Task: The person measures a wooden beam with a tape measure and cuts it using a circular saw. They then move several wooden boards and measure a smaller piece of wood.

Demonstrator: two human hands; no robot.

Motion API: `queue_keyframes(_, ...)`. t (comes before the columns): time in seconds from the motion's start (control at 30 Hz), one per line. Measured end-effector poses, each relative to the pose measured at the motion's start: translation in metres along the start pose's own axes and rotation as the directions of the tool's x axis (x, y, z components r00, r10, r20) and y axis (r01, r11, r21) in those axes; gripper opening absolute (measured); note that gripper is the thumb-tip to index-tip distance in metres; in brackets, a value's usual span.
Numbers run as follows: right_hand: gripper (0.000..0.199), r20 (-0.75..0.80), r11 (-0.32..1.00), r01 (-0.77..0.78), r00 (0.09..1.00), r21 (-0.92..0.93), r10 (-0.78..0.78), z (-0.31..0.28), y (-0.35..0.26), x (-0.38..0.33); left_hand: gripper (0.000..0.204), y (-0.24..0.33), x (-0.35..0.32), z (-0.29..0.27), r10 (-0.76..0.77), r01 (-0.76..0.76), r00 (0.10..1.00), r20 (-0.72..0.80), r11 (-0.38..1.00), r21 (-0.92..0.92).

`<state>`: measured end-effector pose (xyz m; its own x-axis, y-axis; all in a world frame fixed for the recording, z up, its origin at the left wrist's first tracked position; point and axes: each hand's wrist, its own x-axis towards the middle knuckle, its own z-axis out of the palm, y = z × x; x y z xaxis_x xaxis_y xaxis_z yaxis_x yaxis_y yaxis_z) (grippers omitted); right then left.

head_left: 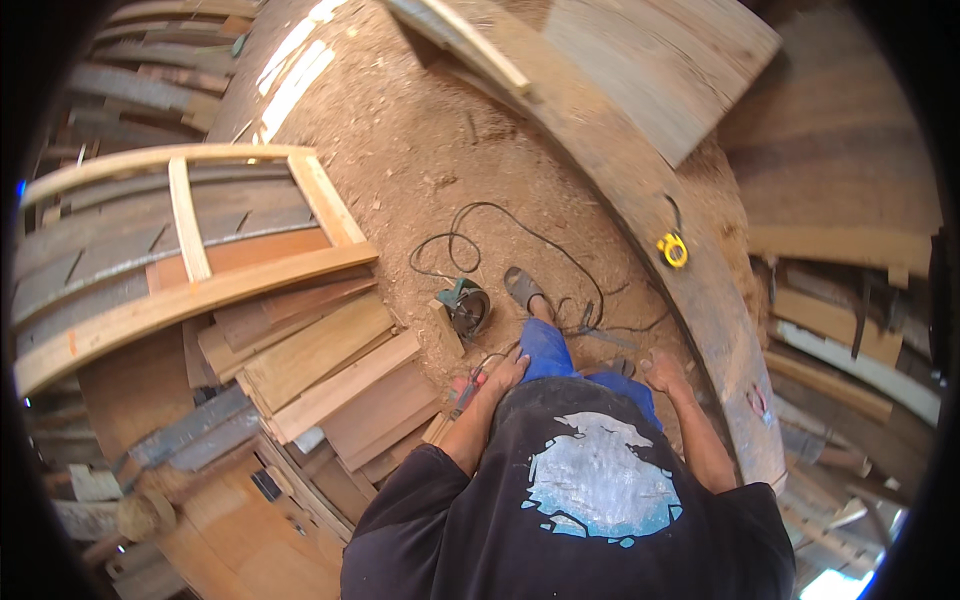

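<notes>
Head view records a person in a black shirt and blue trousers (545,350), facing a dirt floor (390,130). Left hand (512,372) is at the left knee, fingers loosely bent; no object is seen in its grip, though its underside is hidden. A red-and-grey object (466,388) sits just beside that forearm; its kind cannot be told. Right hand (664,372) is partly curled near the inner edge of a long thick plank (705,285); whether it holds anything cannot be told. A yellow tape measure (673,250) lies on the plank, beyond the right hand. A circular saw (464,307) is on the floor, ahead of the left hand and beside the sandalled foot (522,288), with dark cable (530,232) looped around nearby. Stacked boards (345,392) lie to the left, near a pale wooden frame (190,293).
</notes>
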<state>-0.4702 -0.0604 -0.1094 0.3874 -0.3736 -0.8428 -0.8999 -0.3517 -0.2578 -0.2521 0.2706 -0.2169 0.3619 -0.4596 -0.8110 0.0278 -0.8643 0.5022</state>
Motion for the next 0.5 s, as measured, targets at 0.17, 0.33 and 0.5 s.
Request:
queue_keyframes(0.17, 0.039, -0.079, 0.966, 0.256, 0.963, -0.045, -0.259, -0.032, -0.091, 0.083, 0.057, 0.018, -0.01, -0.061, -0.029, 0.045, 0.997, 0.077, 0.974, -0.22)
queue_keyframes(0.33, 0.035, 0.219, 0.962, 0.259, 0.947, -0.084, -0.235, -0.066, -0.242, 0.107, 0.045, -0.042, 0.002, -0.065, -0.268, 0.263, 0.962, 0.047, 0.87, -0.416)
queue_keyframes(0.5, 0.039, 0.215, 0.801, 0.535, 0.844, -0.269, -0.492, -0.057, -0.262, 0.163, 0.045, -0.045, -0.014, -0.037, -0.401, 0.187, 0.882, -0.249, 0.782, -0.595)
